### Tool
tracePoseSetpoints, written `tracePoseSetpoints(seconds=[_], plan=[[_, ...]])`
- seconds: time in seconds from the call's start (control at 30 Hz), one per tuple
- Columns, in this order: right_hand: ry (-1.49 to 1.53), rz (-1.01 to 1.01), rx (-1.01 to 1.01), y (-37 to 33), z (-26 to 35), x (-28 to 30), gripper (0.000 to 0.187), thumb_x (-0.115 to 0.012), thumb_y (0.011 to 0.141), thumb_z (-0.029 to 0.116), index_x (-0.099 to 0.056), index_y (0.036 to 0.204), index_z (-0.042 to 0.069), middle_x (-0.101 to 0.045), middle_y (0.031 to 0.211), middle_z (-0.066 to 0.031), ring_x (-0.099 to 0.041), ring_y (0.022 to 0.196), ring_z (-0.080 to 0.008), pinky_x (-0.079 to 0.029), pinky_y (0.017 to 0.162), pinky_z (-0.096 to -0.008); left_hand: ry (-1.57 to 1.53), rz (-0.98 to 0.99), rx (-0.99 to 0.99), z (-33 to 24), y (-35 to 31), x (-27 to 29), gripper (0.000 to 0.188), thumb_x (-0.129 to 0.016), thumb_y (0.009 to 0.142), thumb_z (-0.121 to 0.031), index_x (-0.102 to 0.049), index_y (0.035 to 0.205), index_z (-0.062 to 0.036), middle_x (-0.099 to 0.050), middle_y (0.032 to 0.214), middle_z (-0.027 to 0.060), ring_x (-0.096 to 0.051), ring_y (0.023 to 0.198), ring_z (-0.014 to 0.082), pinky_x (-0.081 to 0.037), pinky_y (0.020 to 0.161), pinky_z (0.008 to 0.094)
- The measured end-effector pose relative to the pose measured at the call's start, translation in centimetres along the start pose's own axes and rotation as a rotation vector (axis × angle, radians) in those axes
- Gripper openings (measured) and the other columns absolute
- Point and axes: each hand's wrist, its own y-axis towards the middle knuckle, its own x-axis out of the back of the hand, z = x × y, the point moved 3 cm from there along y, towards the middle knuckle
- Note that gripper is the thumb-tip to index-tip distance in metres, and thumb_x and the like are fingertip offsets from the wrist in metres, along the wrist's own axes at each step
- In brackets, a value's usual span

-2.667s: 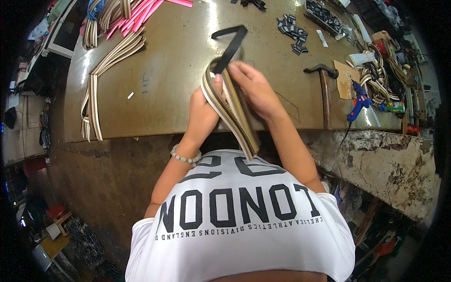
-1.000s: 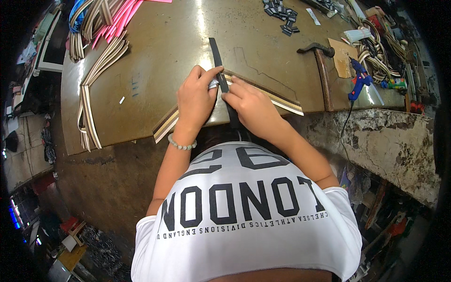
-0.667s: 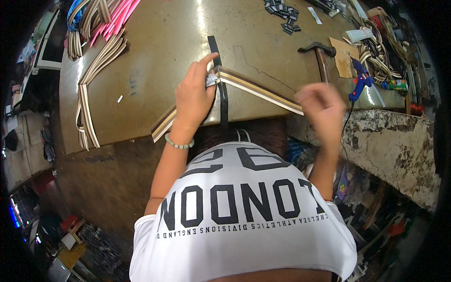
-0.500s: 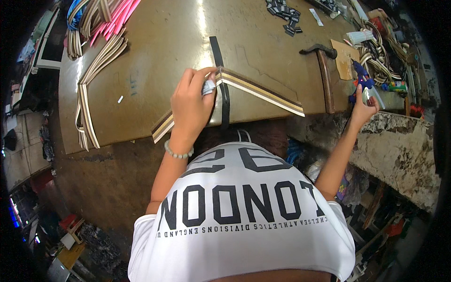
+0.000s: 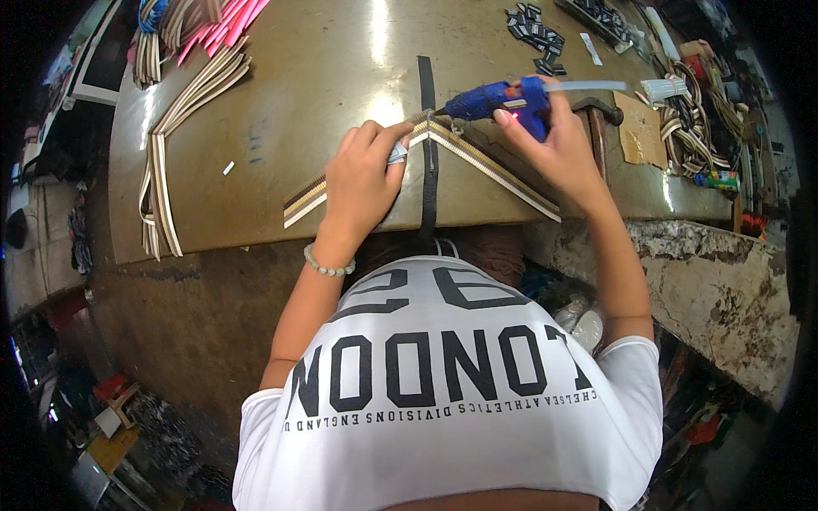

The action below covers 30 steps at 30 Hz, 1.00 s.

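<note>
Centrally, the striped strap (image 5: pixel 490 167) bends between left hand (image 5: pixel 363 177) and right hand (image 5: pixel 562 149).

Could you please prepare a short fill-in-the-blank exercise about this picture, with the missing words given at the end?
1. The right hand holds a blue ____.
2. Around the wrist of the left hand is a beaded ____.
3. The narrow strip meeting the bend of the striped strap is ____ in colour.

Missing words: glue gun; bracelet; black.
</note>
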Motion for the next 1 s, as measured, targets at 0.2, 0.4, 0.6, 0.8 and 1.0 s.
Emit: tracePoseSetpoints(seconds=[0.2,0.4,0.6,0.8,1.0], plan=[[-0.093,0.048,-0.014,1.3,-0.9,-0.8,0.055,-0.072,0.088,0.035,-0.049,0.123,-0.001,-0.070,0.090,-0.0211,-0.071,0.079,-0.0346,-0.054,0.070,-0.0390,-0.012,-0.052,-0.031,0.0,-0.1,0.1,0.026,-0.066,0.079,-0.008,-0.070,0.104,-0.0130,-0.057,0.083,0.0046,-0.058,0.080,0.0242,-0.049,0.065,0.0375],[-0.094,0.112,-0.039,0.0,-0.3,-0.8,0.054,-0.071,0.089,0.032,-0.046,0.126,0.001,-0.070,0.094,-0.0175,-0.069,0.082,-0.0283,-0.052,0.073,-0.0344,0.024,-0.035,-0.028,0.0,-0.1,0.0,0.027,-0.065,0.079,-0.008,-0.069,0.105,-0.0133,-0.057,0.084,0.0051,-0.058,0.080,0.0241,-0.050,0.065,0.0373],[-0.080,0.193,-0.025,-2.5,0.5,-0.8,0.054,-0.071,0.088,0.033,-0.047,0.125,0.001,-0.069,0.090,-0.0222,-0.070,0.077,-0.0367,-0.054,0.070,-0.0410,0.023,-0.031,-0.022,0.1,-0.2,-0.1,0.027,-0.065,0.080,-0.008,-0.069,0.106,-0.0136,-0.057,0.084,0.0049,-0.058,0.080,0.0245,-0.050,0.066,0.0376],[0.233,0.163,-0.263,-4.9,-0.8,1.8,0.048,-0.071,0.090,0.034,-0.050,0.122,0.006,-0.068,0.090,-0.0111,-0.066,0.071,-0.0211,-0.052,0.063,-0.0335,0.009,-0.028,-0.018,0.1,-0.1,-0.1,0.021,-0.067,0.082,-0.011,-0.070,0.103,-0.0126,-0.058,0.083,0.0063,-0.059,0.080,0.0254,-0.050,0.066,0.0377],[-0.327,-0.793,-0.331,-6.7,-12.6,12.2,0.049,-0.061,0.096,0.041,-0.053,0.118,-0.002,-0.066,0.099,-0.0177,-0.064,0.090,-0.0305,-0.049,0.082,-0.0406,-0.527,-0.205,0.321,1.1,0.1,1.1,0.016,-0.065,0.092,-0.016,-0.070,0.105,-0.0068,-0.052,0.072,0.0027,-0.051,0.063,0.0184,-0.044,0.061,0.0311]])
